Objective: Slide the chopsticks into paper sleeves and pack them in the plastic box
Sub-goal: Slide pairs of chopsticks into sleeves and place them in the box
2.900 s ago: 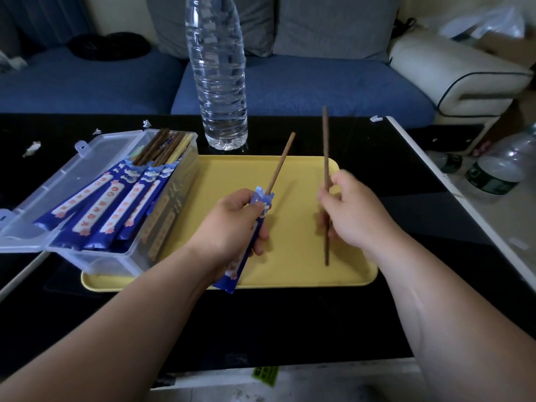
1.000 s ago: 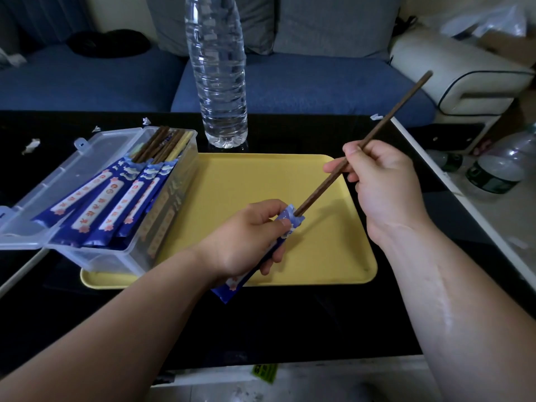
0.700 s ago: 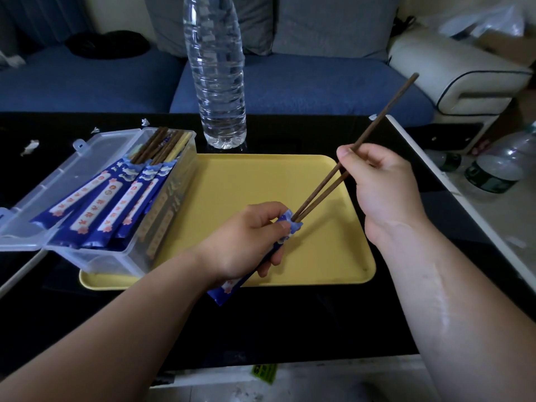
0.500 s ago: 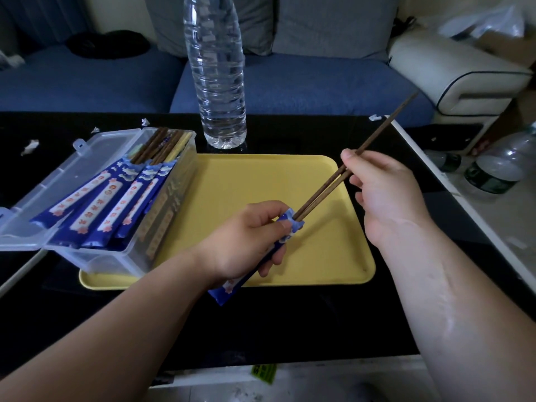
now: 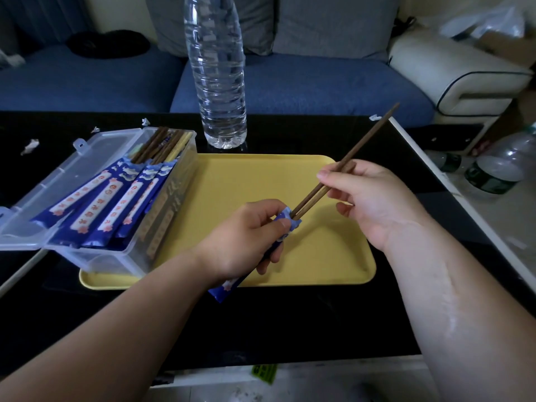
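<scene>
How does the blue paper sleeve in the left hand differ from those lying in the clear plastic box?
The held blue paper sleeve is gripped by the left hand, its brown chopsticks mostly sticking out. The boxed blue paper sleeves lie in the clear plastic box, only chopstick ends showing. Both share a flower print.

Left hand (image 5: 243, 239) holds a blue sleeve (image 5: 285, 223); right hand (image 5: 368, 195) pinches 2 chopsticks (image 5: 345, 162) entering it.

Black table (image 5: 290, 329), yellow tray (image 5: 246, 181) on it, clear bottle (image 5: 216, 82) behind tray, paper scraps (image 5: 29, 145)
</scene>
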